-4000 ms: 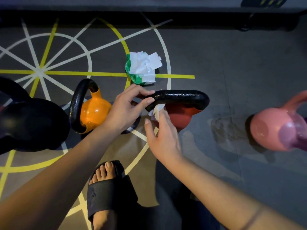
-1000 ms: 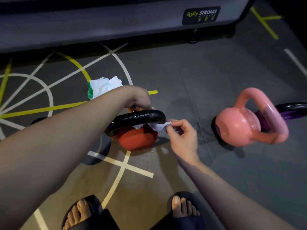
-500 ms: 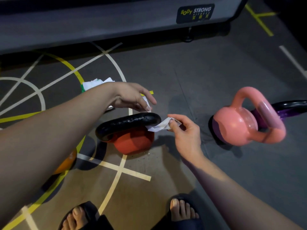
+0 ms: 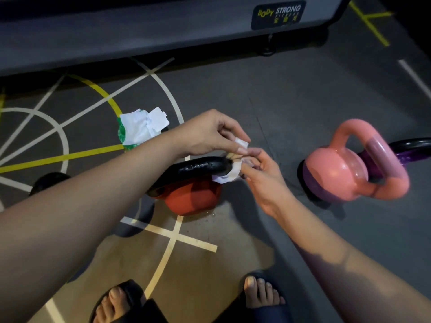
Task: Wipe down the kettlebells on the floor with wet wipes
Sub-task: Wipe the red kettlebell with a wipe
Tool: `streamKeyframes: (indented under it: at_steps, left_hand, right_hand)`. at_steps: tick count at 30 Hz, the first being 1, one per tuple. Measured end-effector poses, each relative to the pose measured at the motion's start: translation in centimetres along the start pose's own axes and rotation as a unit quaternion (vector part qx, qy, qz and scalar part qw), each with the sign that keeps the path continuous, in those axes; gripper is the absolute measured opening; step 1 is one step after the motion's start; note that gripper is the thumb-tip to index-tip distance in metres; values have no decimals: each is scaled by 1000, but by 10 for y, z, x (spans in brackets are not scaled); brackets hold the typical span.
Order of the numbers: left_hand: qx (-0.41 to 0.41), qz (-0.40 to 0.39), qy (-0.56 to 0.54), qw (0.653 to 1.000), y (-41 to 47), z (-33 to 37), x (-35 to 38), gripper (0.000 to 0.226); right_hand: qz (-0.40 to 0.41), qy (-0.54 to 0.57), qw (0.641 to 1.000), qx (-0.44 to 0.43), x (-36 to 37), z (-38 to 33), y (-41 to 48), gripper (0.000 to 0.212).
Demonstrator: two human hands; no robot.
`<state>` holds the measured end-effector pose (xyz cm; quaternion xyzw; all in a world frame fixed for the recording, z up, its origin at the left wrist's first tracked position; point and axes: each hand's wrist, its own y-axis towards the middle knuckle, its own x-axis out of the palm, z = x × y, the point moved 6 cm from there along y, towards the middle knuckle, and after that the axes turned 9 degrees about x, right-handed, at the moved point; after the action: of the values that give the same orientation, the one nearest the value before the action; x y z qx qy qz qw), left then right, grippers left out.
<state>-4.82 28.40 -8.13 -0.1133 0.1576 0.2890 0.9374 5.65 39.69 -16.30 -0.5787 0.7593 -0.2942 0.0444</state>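
White wipe (image 4: 227,176) looped round the black handle (image 4: 198,167) of the red kettlebell (image 4: 193,201).
Left hand (image 4: 207,134) and right hand (image 4: 263,174) both pinch the wipe; the red kettlebell sits mid-floor (image 4: 291,108), pink kettlebell (image 4: 338,173) at its 3 o'clock.

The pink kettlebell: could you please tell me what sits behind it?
A purple kettlebell with a black handle pokes out; the pink kettlebell covers most of it.

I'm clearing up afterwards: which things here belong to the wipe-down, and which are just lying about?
Part of the job: wet wipe, pinched by left hand and right hand at the handle of the red kettlebell; pink kettlebell; purple kettlebell behind it; wipe packet.

Just there: grey machine base with its label; sandals; painted floor lines.
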Motion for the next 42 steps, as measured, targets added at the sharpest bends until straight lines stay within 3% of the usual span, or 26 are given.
streamKeyframes:
  at_steps: [4,8,11,13,16,18,23,26,31,35,37,38,40,42]
  left_hand:
    - [9,13,88,996,-21,0,0,25]
    - [84,101,192,973,-37,12,-2,17]
    - [159,52,247,955,-45,19,8,12]
    - [207,-4,344,916,-54,19,19,13]
    - [251,-21,466,848,-65,18,31,17]
    - [260,-30,498,827,-67,17,36,27]
    - [279,-21,485,828,-73,21,36,34]
    - [272,-35,473,837,-72,25,38,34]
    - [265,-53,447,853,-73,28,47,41]
    - [243,-40,444,861,-70,21,43,35]
    - [235,-31,463,854,-66,20,43,30]
    - [237,-26,486,841,-65,20,44,29]
    - [254,-26,548,797,-67,19,51,25]
    - [263,-30,575,774,-70,18,56,27]
  right_hand:
    - [-43,-62,997,-15,5,-9,-1,39]
    - [-49,-183,981,-47,9,-10,-1,33]
    - [-9,-283,951,-125,8,-23,-5,39]
    - [21,-340,922,-186,6,-31,-10,43]
    - [47,-389,885,-250,8,-34,-20,33]
    - [52,-407,871,-270,10,-34,-23,25]
    - [-5,-431,864,-259,12,-31,-25,40]
    - [3,-456,855,-246,15,-27,-22,52]
    - [-31,-532,791,-300,15,-46,-12,37]
    - [-34,-573,764,-297,17,-43,-16,30]
    - [-3,-561,778,-285,12,-38,-19,14]
    - [13,-526,813,-251,7,-37,-20,14]
    - [22,-375,917,-132,-2,-28,-22,27]
    - [4,-215,976,-35,-2,-19,-29,30]
